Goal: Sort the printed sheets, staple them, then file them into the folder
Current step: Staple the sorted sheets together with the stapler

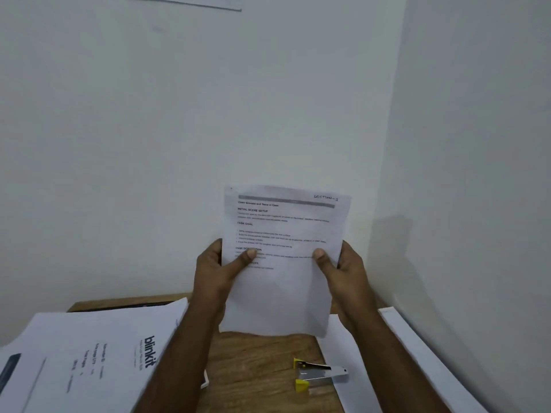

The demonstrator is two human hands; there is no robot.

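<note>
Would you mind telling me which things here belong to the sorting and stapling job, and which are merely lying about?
Part of the job:
- printed sheets, held upright by the left hand and right hand
- stapler on the table
- blinkit envelope, possibly the folder

Lying about:
- white paper by the wall

White sheets (283, 263) with black print and a grey header bar. Brown wood-grain worktop (256, 368). Stapler (319, 375) silver with yellow ends. White envelope (89, 362), black "blinkit" lettering. Walls (179, 114) plain white.
</note>
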